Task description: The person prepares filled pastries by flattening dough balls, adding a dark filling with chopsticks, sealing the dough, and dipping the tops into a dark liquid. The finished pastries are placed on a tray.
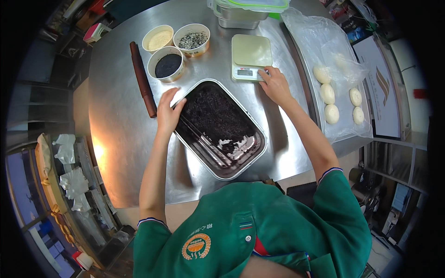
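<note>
A metal tray (256, 121) of dark, moist, crumbly filling (214, 113) lies slantwise on the steel table; bare metal shows at its near end. At the tray's left rim is my left hand (168, 111), thumb and fingers apart, thumb at the edge. My right hand (276, 86) reaches to the front panel of a pale kitchen scale (251, 51), fingertips at its right-hand buttons and nothing held. The scale's platform carries nothing. Left of it stand a paper bowl of black powder or paste (168, 66), one of black-and-white seeds (193, 40) and one of pale grains (160, 40).
A dark brown rolling pin (143, 79) lies at the left. Metal containers with a green-edged lid (245, 16) stand at the back. On the right, a plastic-covered tray (342, 126) holds several white dough balls (327, 94). Shelves (69, 194) flank the lower left.
</note>
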Demonstrator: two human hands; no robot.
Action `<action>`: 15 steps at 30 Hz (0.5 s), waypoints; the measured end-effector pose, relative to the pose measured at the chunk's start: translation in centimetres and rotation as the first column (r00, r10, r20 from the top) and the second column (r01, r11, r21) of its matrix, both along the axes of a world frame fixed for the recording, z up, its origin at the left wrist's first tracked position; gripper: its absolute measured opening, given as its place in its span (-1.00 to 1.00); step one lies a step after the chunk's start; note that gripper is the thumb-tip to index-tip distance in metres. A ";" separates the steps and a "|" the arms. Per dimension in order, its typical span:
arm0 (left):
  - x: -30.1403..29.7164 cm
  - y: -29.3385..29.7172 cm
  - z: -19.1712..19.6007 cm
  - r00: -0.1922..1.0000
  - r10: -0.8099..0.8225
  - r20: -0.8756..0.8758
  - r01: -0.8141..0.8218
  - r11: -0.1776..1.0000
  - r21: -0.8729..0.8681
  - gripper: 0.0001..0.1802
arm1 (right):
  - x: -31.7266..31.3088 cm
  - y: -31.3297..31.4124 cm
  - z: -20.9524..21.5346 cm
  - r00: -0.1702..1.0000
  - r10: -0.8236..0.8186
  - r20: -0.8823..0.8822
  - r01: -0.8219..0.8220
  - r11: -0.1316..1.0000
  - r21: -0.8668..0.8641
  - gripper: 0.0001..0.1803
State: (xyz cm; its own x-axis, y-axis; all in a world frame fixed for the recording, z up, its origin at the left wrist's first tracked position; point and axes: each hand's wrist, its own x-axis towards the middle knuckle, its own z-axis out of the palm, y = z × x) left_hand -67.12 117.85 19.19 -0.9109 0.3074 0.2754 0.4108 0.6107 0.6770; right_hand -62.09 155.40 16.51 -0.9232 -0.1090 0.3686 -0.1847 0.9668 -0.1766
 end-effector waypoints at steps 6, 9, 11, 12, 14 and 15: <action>4.6 2.8 1.8 0.977 0.168 -0.135 -0.172 0.985 -0.020 -0.39 | 0.9 -0.7 -2.4 0.994 -0.103 -0.033 0.104 0.994 0.032 -0.48; 8.0 2.1 2.2 0.980 0.188 -0.070 -0.190 0.982 -0.016 -0.32 | 1.0 -0.7 -2.7 0.993 -0.106 -0.044 0.108 0.993 0.045 -0.48; 9.1 1.4 1.6 0.969 0.246 -0.027 -0.245 0.969 0.027 -0.31 | 0.9 -0.8 -2.6 0.993 -0.107 -0.043 0.109 0.993 0.051 -0.47; 9.4 0.9 1.2 0.962 0.273 0.027 -0.274 0.961 0.041 -0.31 | 0.9 -0.8 -2.5 0.994 -0.107 -0.037 0.109 0.992 0.056 -0.47; 9.7 0.1 0.5 0.937 0.323 0.134 -0.333 0.940 0.066 -0.31 | 1.1 -0.8 -2.5 0.994 -0.107 -0.027 0.108 0.992 0.067 -0.47; 9.9 0.2 0.3 0.923 0.334 0.191 -0.362 0.922 0.139 -0.36 | 1.2 -0.8 -2.4 0.994 -0.102 -0.027 0.103 0.993 0.061 -0.48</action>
